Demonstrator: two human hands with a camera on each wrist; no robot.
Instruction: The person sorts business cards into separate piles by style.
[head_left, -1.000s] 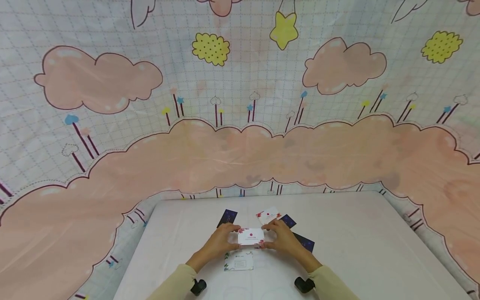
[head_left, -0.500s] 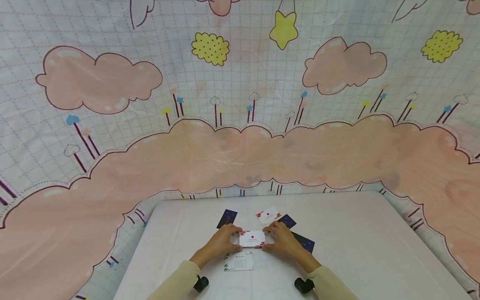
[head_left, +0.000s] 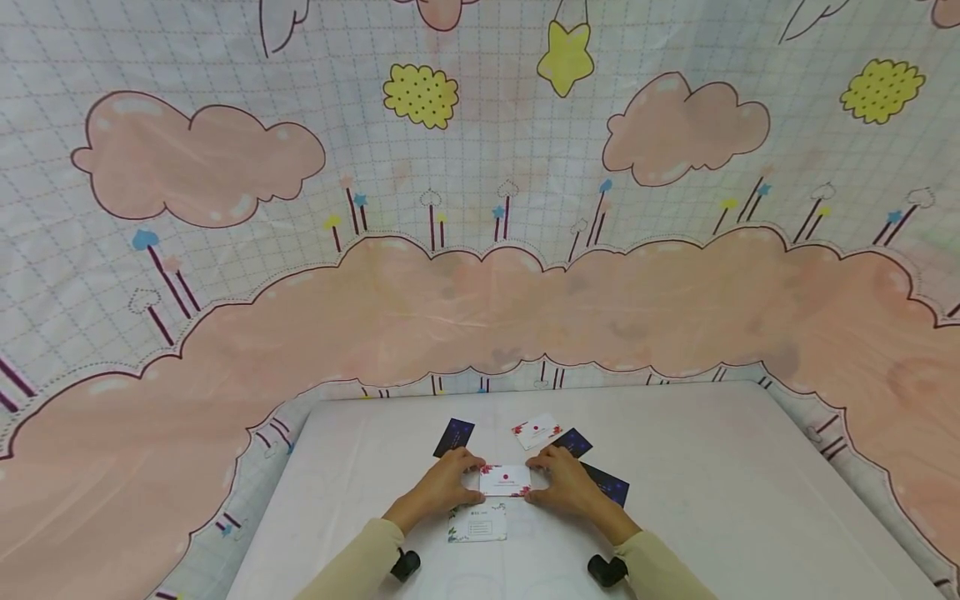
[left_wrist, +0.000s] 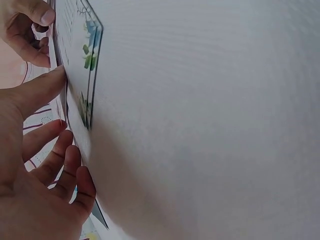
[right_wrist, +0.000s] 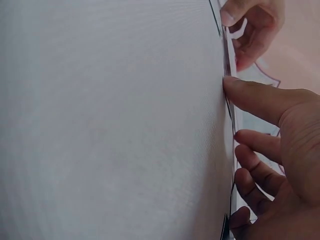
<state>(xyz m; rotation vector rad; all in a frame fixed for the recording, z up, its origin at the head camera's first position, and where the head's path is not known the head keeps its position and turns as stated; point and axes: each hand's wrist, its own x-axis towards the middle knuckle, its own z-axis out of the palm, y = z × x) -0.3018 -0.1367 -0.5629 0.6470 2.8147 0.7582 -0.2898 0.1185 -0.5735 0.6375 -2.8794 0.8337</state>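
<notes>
My left hand (head_left: 444, 486) and right hand (head_left: 564, 481) pinch the floral white card (head_left: 505, 481) by its short ends, low over the surface (head_left: 712, 500).

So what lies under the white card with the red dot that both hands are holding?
Both the left hand and right hand pinch the white card. Below it shows bare white table, and a green-trimmed card lies nearer. Anything directly beneath is covered.

Held card (head_left: 505, 481) between both hands (another card (head_left: 477, 523) just before it).
</notes>
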